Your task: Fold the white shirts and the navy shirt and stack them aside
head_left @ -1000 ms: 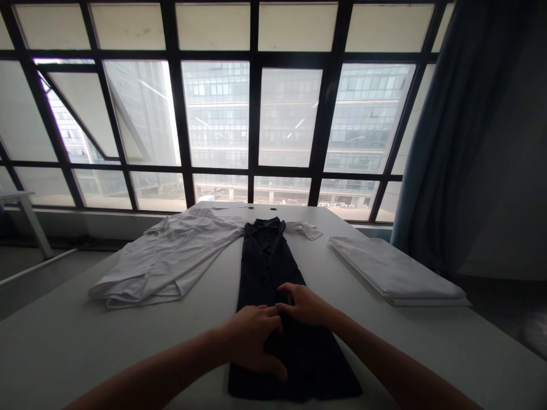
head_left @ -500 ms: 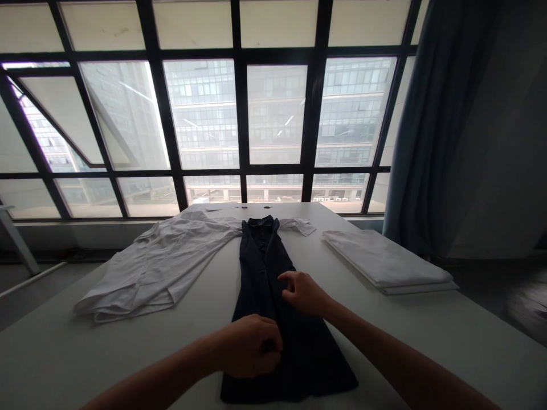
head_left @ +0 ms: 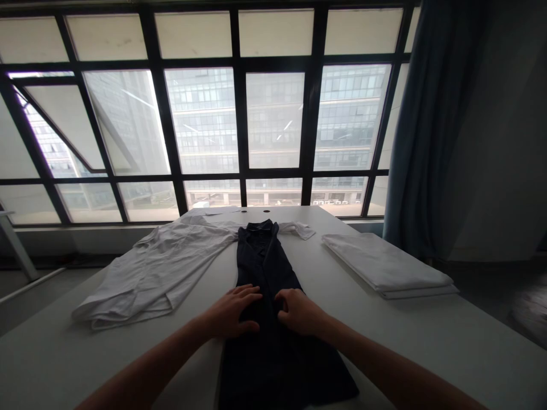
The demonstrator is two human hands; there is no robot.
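Observation:
A dark navy collared shirt lies lengthwise on the white table, folded narrow, its collar at the far end and its sleeves laid inward along the body. My left hand rests on its left edge, fingers stretched out and thumb apart. On the right side of the shirt is my right hand, its fingers bent down onto the cloth and the thumb a little apart from them. No cloth shows pinched in either hand. The near end of the shirt lies in shadow between my forearms.
A white shirt is spread to the left, and a white sleeve shows beyond the dark shirt. Folded white cloth lies on the right of the table. Windows stand behind, with a blue curtain at right.
My left hand has moved away from me and to the left, its curled fingers now spread on the shirt. My right hand has come slightly nearer. The shirt's upper part has shifted slightly left.

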